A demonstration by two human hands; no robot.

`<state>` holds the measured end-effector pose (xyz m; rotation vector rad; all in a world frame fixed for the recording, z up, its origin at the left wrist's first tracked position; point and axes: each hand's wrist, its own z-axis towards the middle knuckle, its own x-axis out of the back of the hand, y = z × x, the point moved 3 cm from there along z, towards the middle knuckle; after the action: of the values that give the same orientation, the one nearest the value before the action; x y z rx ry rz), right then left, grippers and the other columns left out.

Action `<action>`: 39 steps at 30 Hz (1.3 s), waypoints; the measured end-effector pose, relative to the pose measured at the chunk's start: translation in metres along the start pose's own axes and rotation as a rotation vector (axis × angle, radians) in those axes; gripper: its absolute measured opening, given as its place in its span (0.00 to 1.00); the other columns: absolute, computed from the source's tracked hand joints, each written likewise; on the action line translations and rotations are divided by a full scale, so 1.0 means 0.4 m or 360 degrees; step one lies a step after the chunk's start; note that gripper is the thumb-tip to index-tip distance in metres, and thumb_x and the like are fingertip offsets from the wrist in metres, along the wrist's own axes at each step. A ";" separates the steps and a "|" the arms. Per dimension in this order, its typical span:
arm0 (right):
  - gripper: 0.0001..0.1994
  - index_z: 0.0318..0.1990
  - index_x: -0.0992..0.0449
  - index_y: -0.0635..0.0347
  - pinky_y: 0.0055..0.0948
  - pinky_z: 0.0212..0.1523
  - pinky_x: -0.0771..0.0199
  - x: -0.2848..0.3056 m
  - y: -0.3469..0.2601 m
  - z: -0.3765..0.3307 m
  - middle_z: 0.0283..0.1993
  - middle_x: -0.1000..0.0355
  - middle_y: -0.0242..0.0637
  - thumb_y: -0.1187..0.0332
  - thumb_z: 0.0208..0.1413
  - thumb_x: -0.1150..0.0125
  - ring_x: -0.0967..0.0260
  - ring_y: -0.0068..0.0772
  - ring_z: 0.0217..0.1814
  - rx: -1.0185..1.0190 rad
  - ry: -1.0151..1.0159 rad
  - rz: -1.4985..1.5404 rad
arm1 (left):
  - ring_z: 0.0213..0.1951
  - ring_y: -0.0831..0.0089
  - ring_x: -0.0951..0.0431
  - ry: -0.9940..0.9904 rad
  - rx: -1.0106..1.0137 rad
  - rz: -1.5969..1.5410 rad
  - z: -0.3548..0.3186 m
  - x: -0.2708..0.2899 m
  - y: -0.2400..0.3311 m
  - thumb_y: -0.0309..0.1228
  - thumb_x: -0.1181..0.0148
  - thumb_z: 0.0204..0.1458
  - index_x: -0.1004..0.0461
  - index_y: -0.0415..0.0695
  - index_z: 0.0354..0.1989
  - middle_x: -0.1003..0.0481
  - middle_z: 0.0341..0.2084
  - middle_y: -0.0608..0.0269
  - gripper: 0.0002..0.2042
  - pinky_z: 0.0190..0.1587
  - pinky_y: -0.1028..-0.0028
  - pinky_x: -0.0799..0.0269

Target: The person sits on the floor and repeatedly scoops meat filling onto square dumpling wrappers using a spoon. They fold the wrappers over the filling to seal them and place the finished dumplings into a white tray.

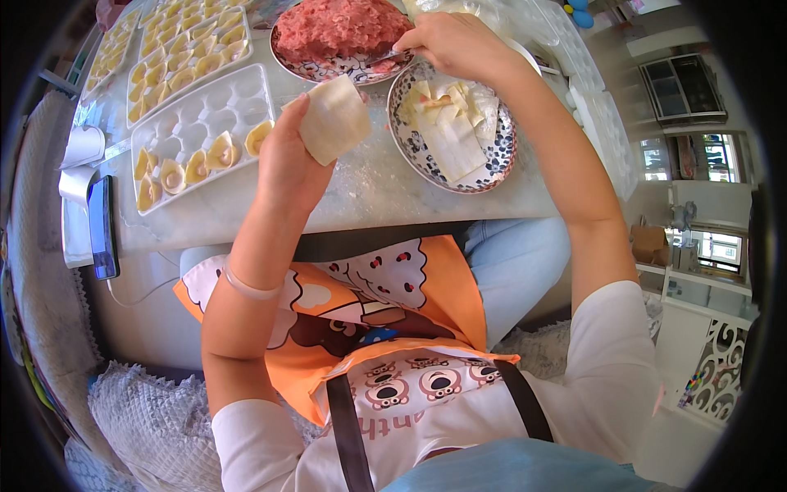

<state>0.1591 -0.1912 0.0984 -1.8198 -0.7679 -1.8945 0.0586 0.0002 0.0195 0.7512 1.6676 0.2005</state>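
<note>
**Pale wrapper in one hand, utensil at the meat bowl in the other**

Pale dough shows first: the left hand (287, 160) is raised above the marble table (369, 193) with a square dumpling wrapper (334, 123) lying across its fingers, pinched at its left edge by the thumb. The right hand (455, 41) is well apart from it, farther back on the table, closed around a thin metal utensil (384, 57) whose tip reaches into the bowl of pink minced meat (336, 29). Just below that hand, touching the meat bowl's rim, stands a patterned bowl (500, 156) holding a loose stack of more wrappers (451, 139).

Left of the raised hand lies a white moulded tray (205, 115), with folded dumplings (223, 152) filling its front cups and the back cups bare. Beyond it, two more trays (193, 45) are packed with dumplings. At the table's left edge a dark phone (102, 225) lies beside rolled white paper (82, 148). An orange cartoon apron (393, 312) covers the person's lap.
</note>
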 end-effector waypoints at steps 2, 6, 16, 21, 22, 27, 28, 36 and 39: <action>0.11 0.40 0.20 0.48 0.39 0.41 0.28 0.002 0.010 -0.005 0.38 0.24 0.37 0.70 0.50 0.45 0.27 0.41 0.41 -0.0066 -0.0130 0.0007 | 0.53 0.59 0.30 0.0015 0.0000 -0.0019 0.001 0.003 0.001 0.35 0.63 0.61 0.37 0.35 0.56 0.30 0.50 0.49 0.20 0.57 0.64 0.37; 0.10 0.41 0.20 0.48 0.38 0.42 0.27 0.000 0.048 -0.012 0.39 0.24 0.37 0.69 0.52 0.45 0.27 0.41 0.42 -0.0149 -0.0089 0.0101 | 0.53 0.59 0.30 0.0051 0.0008 -0.0024 -0.002 -0.002 0.002 0.35 0.63 0.61 0.38 0.34 0.56 0.30 0.49 0.49 0.20 0.57 0.63 0.37; 0.11 0.42 0.20 0.47 0.38 0.44 0.27 0.000 0.032 -0.015 0.40 0.24 0.36 0.69 0.53 0.47 0.27 0.40 0.44 -0.0269 -0.0107 0.0064 | 0.56 0.52 0.32 0.0090 -0.0038 0.0030 -0.003 -0.005 0.005 0.32 0.66 0.61 0.43 0.27 0.58 0.34 0.53 0.41 0.22 0.59 0.59 0.38; 0.13 0.42 0.21 0.47 0.38 0.43 0.27 -0.028 0.063 -0.004 0.39 0.24 0.37 0.72 0.51 0.48 0.26 0.40 0.44 -0.0304 -0.0036 -0.0018 | 0.54 0.58 0.31 0.0050 -0.0007 0.0000 0.004 0.002 0.001 0.34 0.64 0.61 0.39 0.33 0.56 0.31 0.51 0.48 0.21 0.58 0.62 0.37; 0.14 0.43 0.21 0.47 0.38 0.43 0.27 -0.016 0.048 -0.013 0.39 0.24 0.38 0.72 0.51 0.48 0.26 0.40 0.43 -0.0298 -0.0055 0.0021 | 0.53 0.61 0.30 0.0045 -0.0001 -0.0020 0.005 0.009 0.001 0.35 0.63 0.61 0.37 0.35 0.55 0.30 0.50 0.51 0.20 0.57 0.63 0.37; 0.12 0.43 0.21 0.49 0.38 0.41 0.27 -0.011 0.046 -0.032 0.39 0.23 0.39 0.70 0.51 0.46 0.26 0.41 0.41 -0.0482 -0.0015 -0.0075 | 0.53 0.61 0.29 0.0046 0.0008 0.0001 -0.003 -0.002 0.000 0.35 0.63 0.61 0.37 0.35 0.56 0.29 0.49 0.51 0.20 0.57 0.63 0.37; 0.14 0.44 0.21 0.49 0.37 0.41 0.27 0.001 0.046 -0.039 0.39 0.23 0.40 0.72 0.50 0.47 0.26 0.41 0.41 -0.0502 -0.0026 -0.0073 | 0.53 0.61 0.29 0.0037 0.0010 -0.0001 -0.002 -0.003 0.001 0.35 0.63 0.61 0.37 0.35 0.56 0.29 0.49 0.51 0.20 0.57 0.63 0.37; 0.06 0.25 0.21 0.61 0.41 0.33 0.26 0.031 0.011 0.020 0.28 0.26 0.51 0.71 0.43 0.44 0.26 0.51 0.33 -0.0430 -0.0271 -0.0130 | 0.53 0.60 0.29 0.0074 -0.0014 -0.0003 0.006 0.015 -0.008 0.35 0.62 0.61 0.37 0.35 0.55 0.29 0.49 0.51 0.19 0.57 0.63 0.36; 0.07 0.33 0.21 0.60 0.35 0.34 0.27 0.024 0.015 0.034 0.30 0.24 0.45 0.72 0.47 0.45 0.26 0.42 0.32 -0.0298 -0.0375 0.0168 | 0.52 0.61 0.29 0.0060 -0.0035 -0.0026 0.006 0.020 -0.004 0.35 0.61 0.61 0.37 0.35 0.54 0.29 0.49 0.52 0.19 0.56 0.64 0.37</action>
<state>0.1727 -0.1863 0.1088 -2.1824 -0.5699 -1.7556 0.0599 0.0030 0.0114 0.7208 1.7045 0.2222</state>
